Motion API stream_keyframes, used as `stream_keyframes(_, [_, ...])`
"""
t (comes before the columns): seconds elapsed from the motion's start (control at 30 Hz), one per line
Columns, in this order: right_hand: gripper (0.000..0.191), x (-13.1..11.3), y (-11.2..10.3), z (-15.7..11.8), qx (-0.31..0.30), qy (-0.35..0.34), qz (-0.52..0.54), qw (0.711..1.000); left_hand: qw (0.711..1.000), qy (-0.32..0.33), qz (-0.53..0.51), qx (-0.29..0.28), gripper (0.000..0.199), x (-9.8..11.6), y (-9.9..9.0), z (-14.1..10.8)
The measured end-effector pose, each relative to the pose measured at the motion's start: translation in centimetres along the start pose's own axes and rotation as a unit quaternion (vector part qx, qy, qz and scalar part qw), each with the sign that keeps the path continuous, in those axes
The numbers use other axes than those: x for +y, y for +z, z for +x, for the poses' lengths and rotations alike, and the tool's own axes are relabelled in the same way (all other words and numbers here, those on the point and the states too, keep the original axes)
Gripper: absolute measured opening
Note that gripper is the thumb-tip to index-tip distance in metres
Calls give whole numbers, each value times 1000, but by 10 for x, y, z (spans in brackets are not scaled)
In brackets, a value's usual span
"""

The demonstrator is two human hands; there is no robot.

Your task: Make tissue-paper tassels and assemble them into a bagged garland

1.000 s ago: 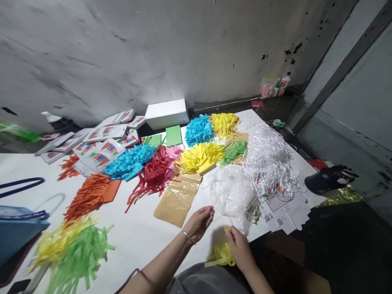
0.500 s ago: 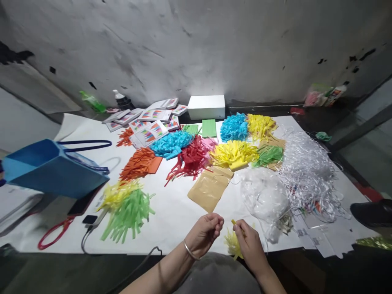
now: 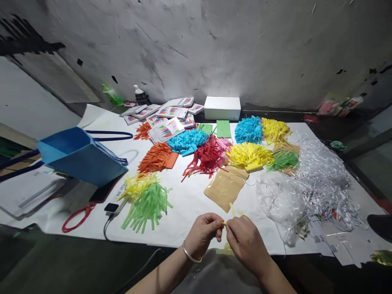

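My left hand (image 3: pixel 204 233), with a silver bangle on the wrist, pinches one tip of a yellow paper tassel (image 3: pixel 224 223). Its narrow rolled end spans the small gap to my right hand (image 3: pixel 247 241), whose fingers are closed round the rest. Pale yellow strips stick out above and below the right hand; much of the tassel is hidden behind it. Just beyond the hands lies a tan paper packet (image 3: pixel 226 187). Fringed yellow paper (image 3: pixel 249 156), red fringe (image 3: pixel 211 156) and orange fringe (image 3: pixel 155 158) lie farther back. Green fringe (image 3: pixel 149 208) rests to the left.
A blue bag (image 3: pixel 82 157) stands at the left, near red-handled scissors (image 3: pixel 78 218) and a cabled device (image 3: pixel 112 207). Clear plastic (image 3: pixel 278 200) and a heap of white string (image 3: pixel 324 175) occupy the right. Printed packs (image 3: pixel 168 128) and a white box (image 3: pixel 222 108) line the back.
My right hand has come up and left to meet my left hand, and the left fingers now grip the yellow tassel's end too. The camera view has turned slightly left.
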State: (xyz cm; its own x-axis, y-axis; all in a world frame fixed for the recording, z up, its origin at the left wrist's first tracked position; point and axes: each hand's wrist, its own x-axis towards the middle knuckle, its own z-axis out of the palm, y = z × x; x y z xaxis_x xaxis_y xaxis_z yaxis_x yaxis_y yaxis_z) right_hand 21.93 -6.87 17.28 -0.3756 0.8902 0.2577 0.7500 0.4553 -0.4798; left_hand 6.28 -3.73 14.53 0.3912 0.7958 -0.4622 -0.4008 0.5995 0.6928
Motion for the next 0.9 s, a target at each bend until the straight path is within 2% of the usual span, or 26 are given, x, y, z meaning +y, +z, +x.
stream_keyframes(0.17, [21,-4,-10,7,-46,-61,-60,995,996,38,76,-20,32,13,-4,-10])
stream_keyframes(0.3, [21,-5,-13,8,-57,-56,-46,996,987,63,139,-49,27,19,-4,-18])
stream_keyframes(0.5, [25,-8,-9,4,-33,-26,44,998,954,148,254,-57,24,21,-2,-23])
stream_keyframes(0.73, [23,-3,-7,-4,-39,51,119,991,978,81,189,-35,26,14,1,-19])
stream_keyframes(0.9, [24,6,1,-12,-54,69,162,983,966,81,242,-35,24,15,5,-18])
